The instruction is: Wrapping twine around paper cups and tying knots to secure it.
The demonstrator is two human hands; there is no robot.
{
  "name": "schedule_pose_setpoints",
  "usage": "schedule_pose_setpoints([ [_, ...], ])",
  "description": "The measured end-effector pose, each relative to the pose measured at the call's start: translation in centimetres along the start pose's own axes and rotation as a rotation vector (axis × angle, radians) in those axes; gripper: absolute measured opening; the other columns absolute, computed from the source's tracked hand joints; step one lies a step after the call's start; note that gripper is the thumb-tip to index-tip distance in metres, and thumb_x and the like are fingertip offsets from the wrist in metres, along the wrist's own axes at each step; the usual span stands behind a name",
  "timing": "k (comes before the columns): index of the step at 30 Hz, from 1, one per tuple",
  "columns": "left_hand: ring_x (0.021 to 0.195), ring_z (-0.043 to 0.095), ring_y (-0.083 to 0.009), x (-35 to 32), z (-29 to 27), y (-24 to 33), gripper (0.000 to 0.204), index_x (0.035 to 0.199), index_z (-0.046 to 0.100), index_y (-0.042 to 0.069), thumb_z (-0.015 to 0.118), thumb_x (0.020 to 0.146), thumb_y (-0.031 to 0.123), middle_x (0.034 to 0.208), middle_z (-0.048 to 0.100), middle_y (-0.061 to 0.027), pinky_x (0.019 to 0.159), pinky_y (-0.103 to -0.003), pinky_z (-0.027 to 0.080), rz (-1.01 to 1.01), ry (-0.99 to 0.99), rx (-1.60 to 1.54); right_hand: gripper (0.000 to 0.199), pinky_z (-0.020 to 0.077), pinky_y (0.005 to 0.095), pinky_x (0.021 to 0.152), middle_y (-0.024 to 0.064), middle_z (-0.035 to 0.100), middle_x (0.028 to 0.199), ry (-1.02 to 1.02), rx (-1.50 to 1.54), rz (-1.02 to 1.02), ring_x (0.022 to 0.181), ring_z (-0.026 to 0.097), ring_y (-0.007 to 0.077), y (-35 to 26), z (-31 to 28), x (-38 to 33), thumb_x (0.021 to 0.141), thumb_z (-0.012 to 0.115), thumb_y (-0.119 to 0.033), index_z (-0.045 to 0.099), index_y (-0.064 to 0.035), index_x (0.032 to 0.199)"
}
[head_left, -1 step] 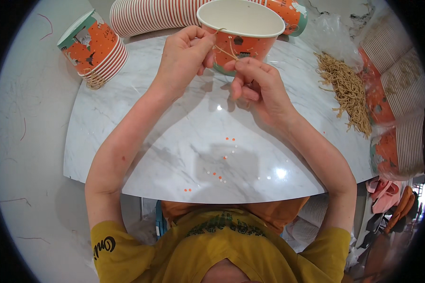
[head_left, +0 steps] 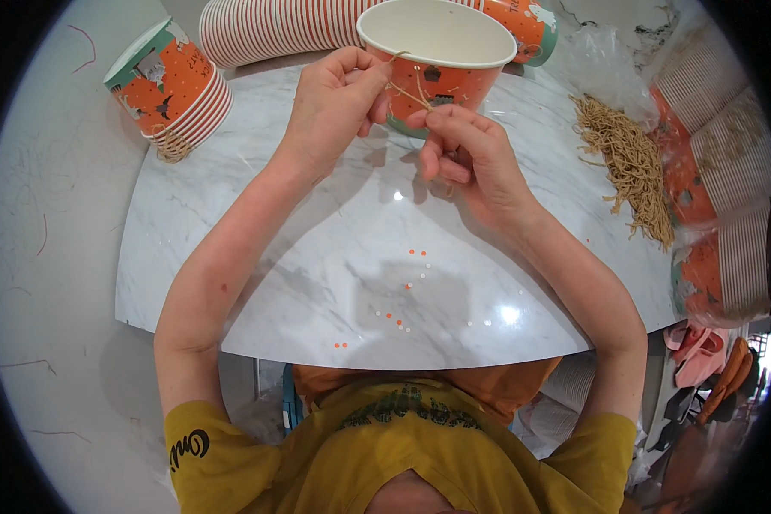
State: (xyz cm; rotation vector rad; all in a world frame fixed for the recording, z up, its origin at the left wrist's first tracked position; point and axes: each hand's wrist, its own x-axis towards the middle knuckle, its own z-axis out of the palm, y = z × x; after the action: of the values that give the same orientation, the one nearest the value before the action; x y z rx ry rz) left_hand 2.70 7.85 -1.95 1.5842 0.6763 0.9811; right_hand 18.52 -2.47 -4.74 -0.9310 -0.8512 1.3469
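Observation:
A large paper bucket (head_left: 480,84), orange with a green base and white rim, stands upright at the far middle of the table. A thin tan cord (head_left: 408,94) runs along its near side, and one strand reaches up to the bucket wall below the rim. My left hand (head_left: 336,98) pinches the cord at the bucket's left, with a short end poking up by the rim. Lower and to the right, my right hand (head_left: 480,154) grips the cord between thumb and index finger, its other fingers curled. Part of the cord is hidden by my fingers.
A long nested stack of paper buckets (head_left: 274,30) lies along the back. Another stack (head_left: 164,86) stands at the far left, with cords at its side. At right are a pile of tan cords (head_left: 625,167) and bagged buckets (head_left: 702,201). Small orange and white paper dots (head_left: 399,323) dot the marbled table (head_left: 300,291).

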Motion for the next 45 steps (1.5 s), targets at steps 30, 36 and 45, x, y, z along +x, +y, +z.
schedule_pose_setpoints([
  [30,0.051,0.046,-0.0019,0.0,-0.2,0.4,0.02,0.09,0.061,0.006,0.066,0.096,0.025,0.064,0.059,0.0023,0.045,-0.018,0.032,-0.014,0.001,0.015,0.018,0.0309,0.0204,0.055,-0.0048,0.057,0.074,0.169,-0.083,-0.063,0.063,0.045,0.0026,0.4,0.8,-0.6,0.088,0.07,-0.016,0.064,-0.0034,0.1],
  [36,0.05,0.046,-0.0022,0.1,-0.2,0.3,0.02,0.089,0.062,0.006,0.066,0.096,0.025,0.064,0.058,0.0024,0.045,-0.018,0.032,-0.011,-0.001,0.001,0.012,0.0261,0.0207,0.049,-0.0063,0.054,0.072,0.144,-0.031,-0.05,0.058,0.041,0.001,0.6,0.2,-0.4,0.088,0.072,-0.016,0.066,-0.0061,0.092],
  [45,0.055,0.048,-0.0028,0.1,-0.4,0.2,0.018,0.089,0.063,0.008,0.066,0.095,0.024,0.067,0.059,0.0029,0.05,-0.019,0.034,0.008,-0.007,0.0,0.012,0.0229,0.0208,0.047,-0.007,0.049,0.065,0.158,0.016,-0.039,0.053,0.037,0.0007,0.6,0.1,-0.1,0.089,0.072,-0.018,0.065,-0.0084,0.088],
])
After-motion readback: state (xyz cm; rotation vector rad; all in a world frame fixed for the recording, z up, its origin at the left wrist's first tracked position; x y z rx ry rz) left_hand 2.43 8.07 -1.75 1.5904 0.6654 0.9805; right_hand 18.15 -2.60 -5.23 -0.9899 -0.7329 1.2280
